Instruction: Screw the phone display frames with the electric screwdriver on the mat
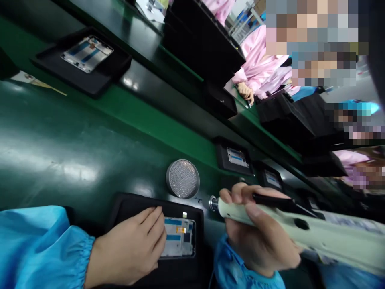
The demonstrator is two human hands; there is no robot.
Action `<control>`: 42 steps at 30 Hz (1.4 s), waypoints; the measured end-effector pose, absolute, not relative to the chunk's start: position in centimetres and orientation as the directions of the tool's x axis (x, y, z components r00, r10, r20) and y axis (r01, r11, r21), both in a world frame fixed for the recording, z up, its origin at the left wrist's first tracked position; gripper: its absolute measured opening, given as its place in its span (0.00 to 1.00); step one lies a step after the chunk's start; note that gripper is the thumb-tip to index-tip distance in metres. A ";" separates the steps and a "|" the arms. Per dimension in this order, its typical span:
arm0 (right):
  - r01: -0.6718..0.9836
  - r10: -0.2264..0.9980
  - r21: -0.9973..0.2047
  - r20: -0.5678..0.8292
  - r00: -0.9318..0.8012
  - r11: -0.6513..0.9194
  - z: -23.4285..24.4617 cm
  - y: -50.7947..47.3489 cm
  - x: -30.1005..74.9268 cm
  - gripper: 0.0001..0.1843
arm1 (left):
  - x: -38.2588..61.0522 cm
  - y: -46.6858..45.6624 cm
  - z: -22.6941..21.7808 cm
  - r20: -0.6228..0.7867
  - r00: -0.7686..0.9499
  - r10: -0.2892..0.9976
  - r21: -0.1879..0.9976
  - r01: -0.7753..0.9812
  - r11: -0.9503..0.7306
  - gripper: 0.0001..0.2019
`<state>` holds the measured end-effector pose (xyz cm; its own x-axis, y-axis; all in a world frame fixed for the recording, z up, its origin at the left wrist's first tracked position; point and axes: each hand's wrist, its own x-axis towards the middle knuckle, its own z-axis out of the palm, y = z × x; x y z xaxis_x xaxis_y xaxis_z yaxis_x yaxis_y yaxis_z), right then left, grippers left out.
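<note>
My left hand [129, 247] rests flat on the light, fragile white-and-blue phone frame [179, 237], best held by its edges, in a black tray [129, 204] on the green desk [75, 160]; my right hand [258, 228] grips a pale-green electric screwdriver [331, 237].

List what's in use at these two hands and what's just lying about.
In use: left hand resting on a phone frame in a black tray; right hand gripping a pale green electric screwdriver.
Lying about: round perforated metal dish; second phone frame in a second tray.
</note>
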<state>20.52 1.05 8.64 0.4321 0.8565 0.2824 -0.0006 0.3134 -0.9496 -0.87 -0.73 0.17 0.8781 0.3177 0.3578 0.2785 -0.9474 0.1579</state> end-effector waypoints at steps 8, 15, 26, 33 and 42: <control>0.025 0.961 -0.979 0.202 0.190 0.201 7.0 -2.7 18.0 0.13 | -0.8 -0.7 0.1 0.372 0.880 0.295 0.146 0.259 -0.955 0.27; 0.025 0.962 -0.980 0.196 0.187 0.195 6.8 -2.6 17.8 0.13 | -0.8 -0.7 0.3 0.377 0.879 0.292 0.143 0.257 -0.956 0.27; 0.064 0.966 -0.984 0.177 0.187 0.168 6.7 -2.8 17.8 0.13 | -0.8 -0.8 0.3 0.376 0.877 0.300 0.146 0.263 -0.954 0.26; 0.066 0.963 -0.982 0.185 0.198 0.175 6.6 -2.7 17.7 0.13 | -0.8 -0.9 0.3 0.363 0.885 0.291 0.154 0.251 -0.956 0.26; 0.078 0.964 -0.984 0.175 0.199 0.162 6.6 -2.7 17.6 0.12 | -0.7 -0.8 0.2 0.359 0.885 0.298 0.172 0.251 -0.953 0.26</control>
<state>17.62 -2.73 6.55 0.1991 0.9643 0.1746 0.0784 0.1619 -0.9837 -0.73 -0.85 0.19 0.8848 0.2975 0.3586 0.2506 -0.9527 0.1720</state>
